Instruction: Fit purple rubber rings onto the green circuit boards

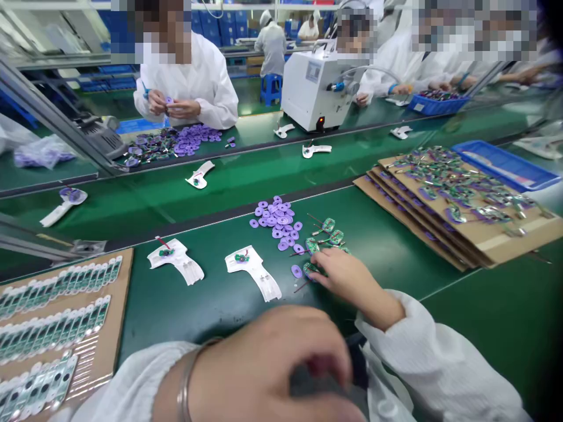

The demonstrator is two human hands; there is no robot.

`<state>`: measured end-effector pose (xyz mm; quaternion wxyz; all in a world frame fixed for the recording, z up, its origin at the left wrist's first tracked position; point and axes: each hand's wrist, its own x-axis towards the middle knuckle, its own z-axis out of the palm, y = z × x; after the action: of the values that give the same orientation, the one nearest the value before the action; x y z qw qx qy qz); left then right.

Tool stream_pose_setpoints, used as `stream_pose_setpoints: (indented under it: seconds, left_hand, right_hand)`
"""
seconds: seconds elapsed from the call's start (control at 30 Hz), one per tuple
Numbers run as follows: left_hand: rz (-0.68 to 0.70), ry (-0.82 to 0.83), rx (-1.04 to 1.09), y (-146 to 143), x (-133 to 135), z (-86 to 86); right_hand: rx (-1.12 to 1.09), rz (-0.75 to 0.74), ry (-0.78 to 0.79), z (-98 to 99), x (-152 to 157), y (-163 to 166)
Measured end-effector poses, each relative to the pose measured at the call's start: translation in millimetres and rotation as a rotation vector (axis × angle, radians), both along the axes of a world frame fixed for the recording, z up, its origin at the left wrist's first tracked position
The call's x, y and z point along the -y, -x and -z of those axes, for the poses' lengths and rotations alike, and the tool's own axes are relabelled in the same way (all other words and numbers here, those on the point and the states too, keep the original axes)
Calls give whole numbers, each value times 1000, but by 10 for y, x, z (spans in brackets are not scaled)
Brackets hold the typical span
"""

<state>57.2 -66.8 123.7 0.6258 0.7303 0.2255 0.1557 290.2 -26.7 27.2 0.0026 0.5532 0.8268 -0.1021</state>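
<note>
My right hand (347,278) reaches over a small group of green circuit boards with wires. Its thumb and forefinger close around one circuit board (309,270) backed in purple; another board (336,237) lies just beyond the fingers. Beside them is a pile of purple oval plastic pieces (281,221), with a single oval (296,271) near my fingertips. My left hand (264,363), large and slightly blurred, is close to the camera with thumb and forefinger apart and nothing visible between them. Two white curved housings (253,271), each with a small green board, lie left of the ovals.
Cardboard sheets (497,246) stacked with wired boards stand at right, by a blue tray (505,164). Another cardboard (125,293) at left bears rows of boards. A green conveyor (250,176) carries white housings. Across it, a person (185,76) handles purple parts beside a white machine (319,88).
</note>
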Motion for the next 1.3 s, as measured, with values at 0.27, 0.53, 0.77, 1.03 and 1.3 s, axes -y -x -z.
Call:
stream_pose_setpoints:
  seconds: [0.27,0.53,0.77,1.03,1.3]
  left_hand:
    - [-520,-72,-263,593,-272,469]
    - [-1053,-514,-817,1246,-2054,549]
    - [-1226,-459,-1159,1611,-3237,927]
    - [-1107,-510,-1288,1877,-3391,1135]
    - [-1018,-673,-1114,1871,-3074,434]
  right_hand:
    - [-44,22,-32,136,97,-242]
    - [-850,146,-108,-230,-215,31]
    - [-1387,268,63,-117,-679,422]
    - [-1508,409,15,202,-777,274]
    - [-1427,360,-327,123,-725,248]
